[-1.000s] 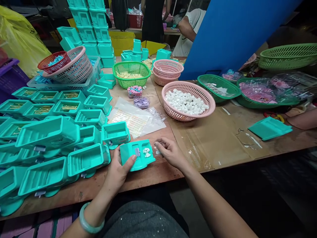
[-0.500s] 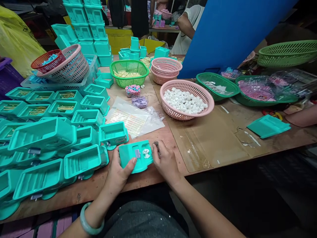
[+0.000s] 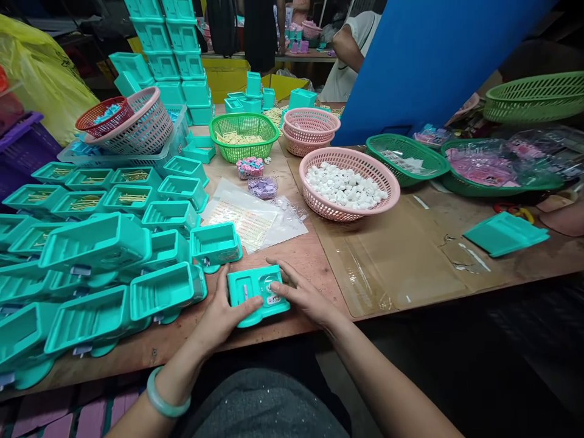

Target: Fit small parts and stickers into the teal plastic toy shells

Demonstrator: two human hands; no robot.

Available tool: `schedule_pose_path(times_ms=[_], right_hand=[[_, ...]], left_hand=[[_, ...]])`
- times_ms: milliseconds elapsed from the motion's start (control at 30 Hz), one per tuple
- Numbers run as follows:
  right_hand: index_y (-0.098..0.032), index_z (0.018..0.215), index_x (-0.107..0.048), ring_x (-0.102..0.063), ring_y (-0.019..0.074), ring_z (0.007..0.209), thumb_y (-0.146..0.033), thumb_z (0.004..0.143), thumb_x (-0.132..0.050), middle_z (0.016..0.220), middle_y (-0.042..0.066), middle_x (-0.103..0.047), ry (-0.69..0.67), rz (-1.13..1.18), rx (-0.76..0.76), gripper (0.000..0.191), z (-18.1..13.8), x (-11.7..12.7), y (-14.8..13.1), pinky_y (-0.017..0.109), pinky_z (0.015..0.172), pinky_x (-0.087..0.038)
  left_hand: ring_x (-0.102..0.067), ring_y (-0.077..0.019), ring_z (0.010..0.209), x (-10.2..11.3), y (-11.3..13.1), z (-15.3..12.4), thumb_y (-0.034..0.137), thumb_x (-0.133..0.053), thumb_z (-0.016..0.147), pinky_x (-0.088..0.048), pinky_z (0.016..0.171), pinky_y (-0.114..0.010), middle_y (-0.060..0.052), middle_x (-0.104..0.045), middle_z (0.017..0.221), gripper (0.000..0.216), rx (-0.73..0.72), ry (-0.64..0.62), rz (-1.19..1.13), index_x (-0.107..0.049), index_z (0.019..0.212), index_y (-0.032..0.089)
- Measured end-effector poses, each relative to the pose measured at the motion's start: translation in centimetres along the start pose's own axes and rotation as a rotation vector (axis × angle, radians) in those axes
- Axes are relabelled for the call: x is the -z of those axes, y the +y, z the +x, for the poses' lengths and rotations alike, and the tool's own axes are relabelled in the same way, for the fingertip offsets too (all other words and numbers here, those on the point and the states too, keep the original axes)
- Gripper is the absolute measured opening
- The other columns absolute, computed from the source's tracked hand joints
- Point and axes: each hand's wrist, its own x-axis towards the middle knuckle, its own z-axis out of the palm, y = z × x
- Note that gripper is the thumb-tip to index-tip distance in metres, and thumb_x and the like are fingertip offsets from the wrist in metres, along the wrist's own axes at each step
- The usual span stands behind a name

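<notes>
Both hands are on a teal plastic box [image 3: 253,280] at the table's front edge. My left hand [image 3: 223,310] grips its left side, the thumb lying across the top face. At the right side, my right hand [image 3: 303,295] closes round the box, with its thumb pressed on a small white part [image 3: 272,298], mostly covered by that thumb. A narrow purple piece [image 3: 246,291] stands up from the box's left half. Just left of my left hand sit open teal boxes [image 3: 164,292] in rows, several with thin yellowish sticks inside.
A pink basket [image 3: 314,210] holds many small white pieces. Behind it are stacked pink baskets [image 3: 310,128] and a green basket [image 3: 228,149]. A sticker sheet [image 3: 239,219] lies ahead of my hands. A flat teal piece [image 3: 506,234] lies at right, near another person's arm [image 3: 563,216].
My right hand has gone from a pinch beside the box to holding its right side, thumb on top. The box's face looks turned, and the white dog figure is now mostly covered.
</notes>
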Motion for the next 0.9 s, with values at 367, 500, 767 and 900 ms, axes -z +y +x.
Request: schedule_pose_path(times_ms=[367, 500, 767, 900], right_hand=[[-0.024, 0.14, -0.053, -0.061, 0.0282, 0.121, -0.062, 0.082, -0.072, 0.128, 0.008, -0.066, 0.081, -0.16, 0.076, 0.072, 0.3, -1.9, 1.0, 0.041, 0.099, -0.052], [-0.024, 0.148, -0.047, -0.056, 0.0272, 0.13, -0.06, 0.083, -0.072, 0.138, 0.008, -0.062, 0.049, -0.144, 0.044, 0.078, 0.1, -1.4, 0.9, 0.042, 0.107, -0.047], [-0.027, 0.148, -0.045, -0.053, 0.0256, 0.133, -0.057, 0.084, -0.073, 0.148, 0.008, -0.054, 0.034, -0.178, 0.085, 0.076, -0.6, -1.5, 1.0, 0.04, 0.108, -0.046], [-0.027, 0.132, -0.054, -0.063, 0.0231, 0.112, -0.057, 0.082, -0.075, 0.122, 0.006, -0.065, 0.002, -0.178, 0.04, 0.062, -0.6, -1.2, 0.3, 0.035, 0.09, -0.053]], left_hand=[[-0.06, -0.036, 0.124, 0.1, -1.5, -0.1, 0.053, -0.087, 0.066, -0.05, 0.105, -0.053, -0.02, -0.05, 0.146, 0.109, -0.04, 0.054, -0.036, -0.026, 0.151, 0.021], [-0.059, -0.0349, 0.127, 0.5, -1.3, 0.0, 0.048, -0.091, 0.062, -0.05, 0.105, -0.05, -0.019, -0.042, 0.153, 0.111, -0.05, 0.013, -0.04, -0.027, 0.151, 0.024], [-0.061, -0.0339, 0.12, 0.3, -1.2, -0.7, 0.047, -0.086, 0.069, -0.051, 0.103, -0.051, -0.018, -0.051, 0.141, 0.104, -0.06, 0.005, -0.041, -0.026, 0.149, 0.022], [-0.055, -0.0363, 0.13, 0.7, -0.9, -0.9, 0.045, -0.087, 0.067, -0.047, 0.107, -0.052, -0.02, -0.04, 0.153, 0.11, -0.093, -0.075, 0.015, -0.022, 0.153, 0.023]])
